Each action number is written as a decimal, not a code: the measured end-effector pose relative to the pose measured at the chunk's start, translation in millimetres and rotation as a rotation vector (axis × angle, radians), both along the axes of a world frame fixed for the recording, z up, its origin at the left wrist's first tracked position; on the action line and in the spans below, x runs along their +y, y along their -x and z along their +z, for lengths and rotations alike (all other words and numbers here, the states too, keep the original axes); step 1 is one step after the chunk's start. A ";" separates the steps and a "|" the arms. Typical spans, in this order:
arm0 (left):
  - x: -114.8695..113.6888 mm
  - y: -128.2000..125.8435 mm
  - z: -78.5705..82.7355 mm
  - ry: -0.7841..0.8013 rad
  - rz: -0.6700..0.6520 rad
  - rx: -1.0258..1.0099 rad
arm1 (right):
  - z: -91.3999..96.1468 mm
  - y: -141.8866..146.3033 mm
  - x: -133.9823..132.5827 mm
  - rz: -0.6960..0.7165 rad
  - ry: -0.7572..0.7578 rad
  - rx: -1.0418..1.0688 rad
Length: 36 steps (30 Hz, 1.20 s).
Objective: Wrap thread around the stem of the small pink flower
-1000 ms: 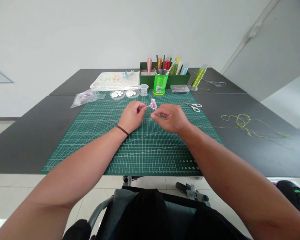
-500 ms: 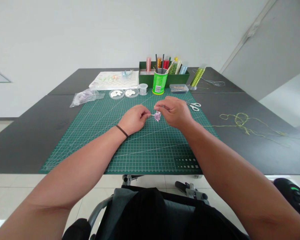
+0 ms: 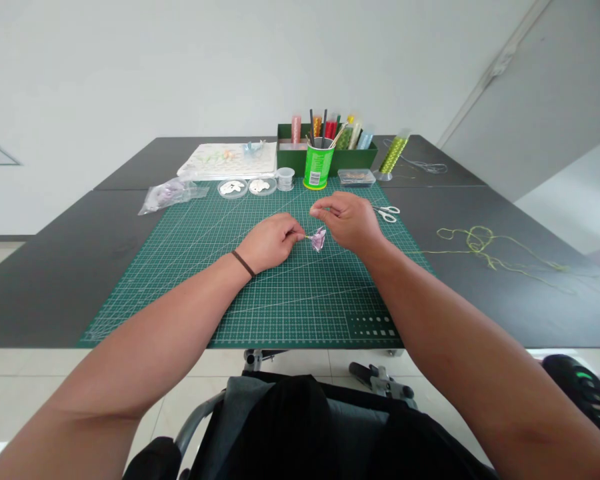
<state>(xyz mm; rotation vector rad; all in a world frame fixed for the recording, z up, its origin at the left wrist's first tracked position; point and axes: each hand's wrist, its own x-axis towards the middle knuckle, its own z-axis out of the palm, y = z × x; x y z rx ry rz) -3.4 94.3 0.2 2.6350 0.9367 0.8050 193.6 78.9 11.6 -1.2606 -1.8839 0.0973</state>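
Between my hands, over the green cutting mat [image 3: 280, 300], is a small pale purple artificial flower [image 3: 319, 239] on a thin stem. My left hand [image 3: 273, 240] pinches the stem, so the flower points to the right. Just above and right of the bloom is my right hand [image 3: 347, 217], its thumb and fingertips pressed together. A gap shows between those fingertips and the flower; whatever they hold, if anything, is too small to make out. White-handled scissors [image 3: 387, 213] lie beyond my right wrist, their blades partly hidden.
At the back stand a green can [image 3: 319, 167] with sticks, a dark green box [image 3: 293, 159] of coloured rolls and a green roll [image 3: 394, 157]. Dishes of white pieces [image 3: 233, 188] and a plastic bag [image 3: 167, 195] sit left. Yellow-green thread [image 3: 480, 240] is tangled on the right.
My left hand and the flower have moved slightly down and right. The flower now shows apart from my right fingertips, which have hardly moved.
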 end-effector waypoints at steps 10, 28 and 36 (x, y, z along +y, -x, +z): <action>-1.0 -0.2 1.0 -0.001 -0.016 -0.004 | -2.8 -1.7 2.8 -0.021 0.045 0.040; -3.2 1.1 1.0 -0.004 -0.053 -0.014 | -8.1 -6.1 9.7 -0.017 0.306 0.132; -4.9 2.4 2.8 -0.066 -0.050 -0.073 | -18.1 -7.5 15.4 0.062 0.436 0.224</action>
